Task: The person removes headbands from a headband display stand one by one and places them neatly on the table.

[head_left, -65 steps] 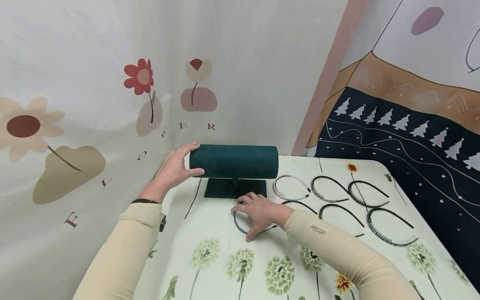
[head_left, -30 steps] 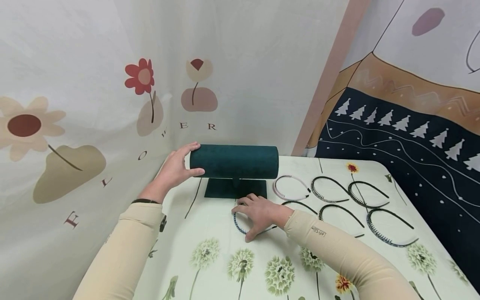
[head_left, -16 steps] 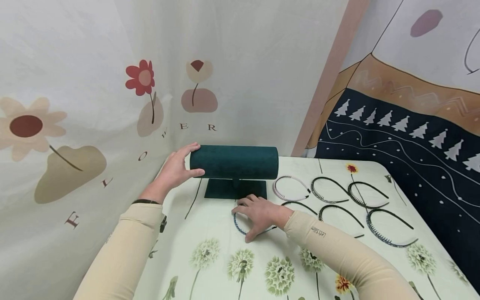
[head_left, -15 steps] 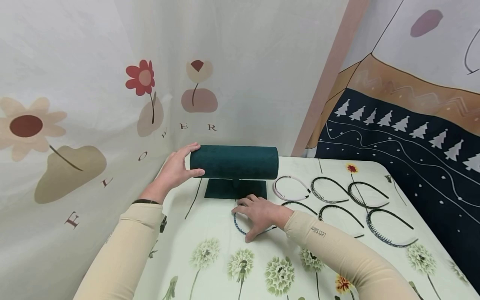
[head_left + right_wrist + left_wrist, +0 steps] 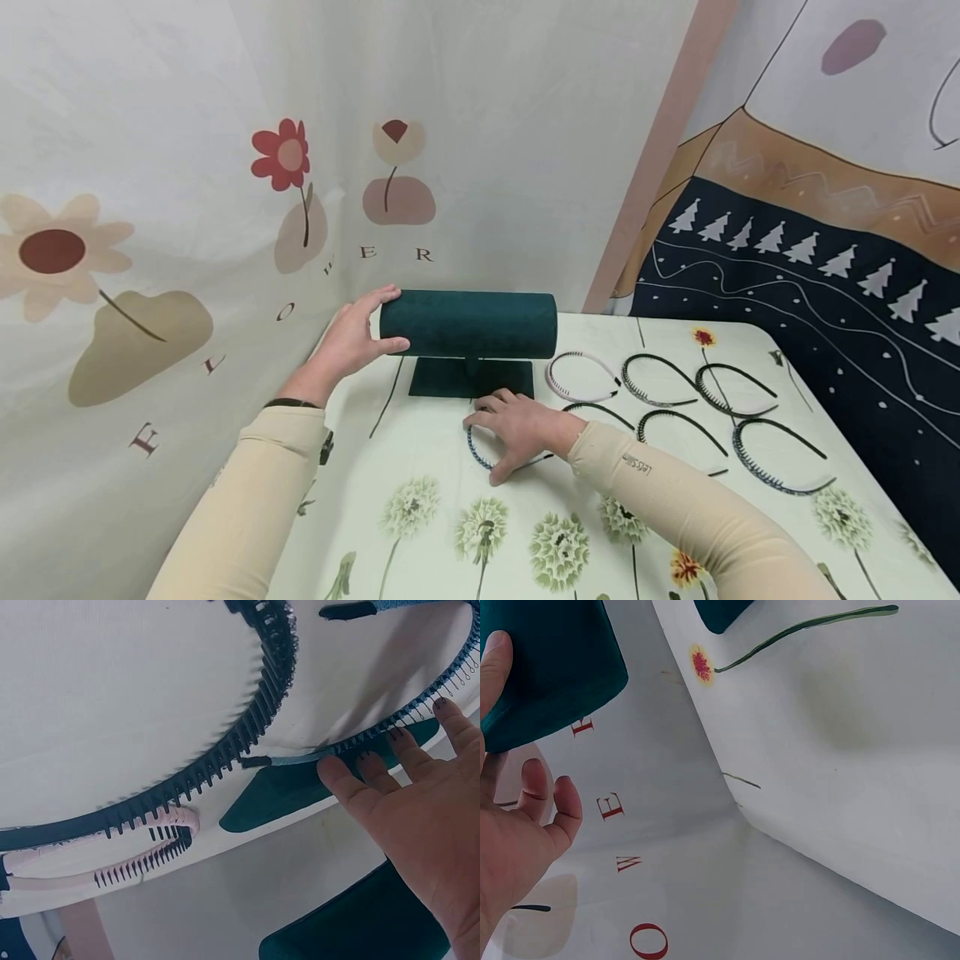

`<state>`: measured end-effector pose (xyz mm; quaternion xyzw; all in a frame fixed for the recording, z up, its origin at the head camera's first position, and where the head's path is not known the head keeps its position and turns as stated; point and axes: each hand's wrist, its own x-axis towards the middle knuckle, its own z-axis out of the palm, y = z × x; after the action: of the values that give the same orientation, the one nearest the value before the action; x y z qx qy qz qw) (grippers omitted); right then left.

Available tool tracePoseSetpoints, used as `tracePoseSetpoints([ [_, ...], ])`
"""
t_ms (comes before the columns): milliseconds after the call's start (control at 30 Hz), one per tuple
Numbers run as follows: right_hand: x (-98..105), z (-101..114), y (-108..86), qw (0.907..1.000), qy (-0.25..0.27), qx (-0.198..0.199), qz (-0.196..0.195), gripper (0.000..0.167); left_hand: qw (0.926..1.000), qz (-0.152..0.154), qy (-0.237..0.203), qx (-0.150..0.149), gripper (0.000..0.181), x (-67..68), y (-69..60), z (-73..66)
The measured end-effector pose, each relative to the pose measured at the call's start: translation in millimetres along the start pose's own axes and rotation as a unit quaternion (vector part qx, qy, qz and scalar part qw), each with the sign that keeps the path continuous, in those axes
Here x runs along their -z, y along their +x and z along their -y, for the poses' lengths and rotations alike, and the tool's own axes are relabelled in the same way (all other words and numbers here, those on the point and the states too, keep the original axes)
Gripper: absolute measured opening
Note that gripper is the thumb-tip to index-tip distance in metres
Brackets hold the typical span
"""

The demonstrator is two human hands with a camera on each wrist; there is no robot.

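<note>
A dark green velvet display stand [image 5: 480,323], a padded horizontal cylinder on a flat base, stands at the back of the table. My left hand [image 5: 347,340] holds the cylinder's left end, thumb in front and a finger behind; its other fingers curl loosely below in the left wrist view. In front of the base lies a blue toothed headband [image 5: 474,447]. My right hand [image 5: 517,427] rests over it with fingers spread. In the right wrist view several fingertips [image 5: 444,710] touch the outer edge of this headband; the thumb is out of that view.
Right of my right hand, toothed headbands lie in two rows: a pink one [image 5: 583,377], several dark ones such as a black headband [image 5: 663,367], and a grey-blue one [image 5: 780,479] at front right. Flower-printed cloth covers the table [image 5: 420,550]. A curtain [image 5: 510,150] hangs close behind.
</note>
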<state>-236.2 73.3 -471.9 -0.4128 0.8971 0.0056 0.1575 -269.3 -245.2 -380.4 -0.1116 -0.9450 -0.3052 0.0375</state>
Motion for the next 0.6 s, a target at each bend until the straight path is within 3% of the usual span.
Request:
tracePoseSetpoints([
  [367, 7, -3, -5.9, 0.9995, -0.007, -0.009, -0.028, 0.11, 1.0, 0.0, -0.003, 0.003, 0.092, -1.8, 1.9, 2.5],
  [600, 16, -32, -35.2, 0.9974, 0.039, -0.023, -0.057, 0.103, 1.0, 0.003, -0.002, 0.006, 0.093, 4.8, -1.6, 0.6],
])
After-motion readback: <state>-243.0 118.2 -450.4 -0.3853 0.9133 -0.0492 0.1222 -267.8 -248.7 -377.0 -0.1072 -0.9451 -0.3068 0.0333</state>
